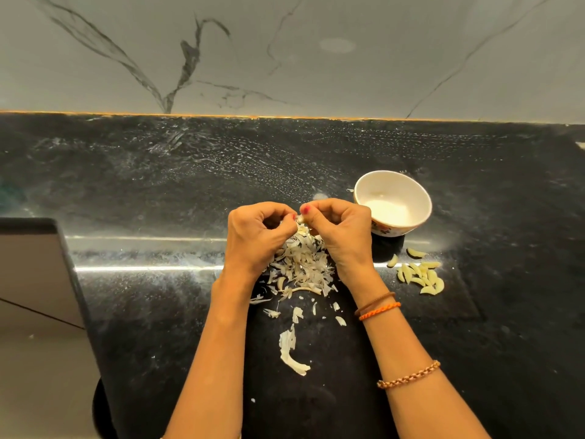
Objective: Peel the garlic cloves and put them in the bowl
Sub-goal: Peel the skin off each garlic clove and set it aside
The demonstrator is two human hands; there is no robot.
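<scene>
Mid-task. Peeled cloves [422, 277] lie heaped on the desk [158, 191] at right of centre, below the bowl [411, 188]; none in the bowl that I can make out, so the transfer is all to do. Skins [300, 264] piled at centre under my wrists. My left hand [256, 236] and right hand [342, 232] meet above the pile, fingers curled, both pinching one clove [301, 224] between thumb and fingertips, skin partly on. More unpeeled cloves: cannot tell.
</scene>
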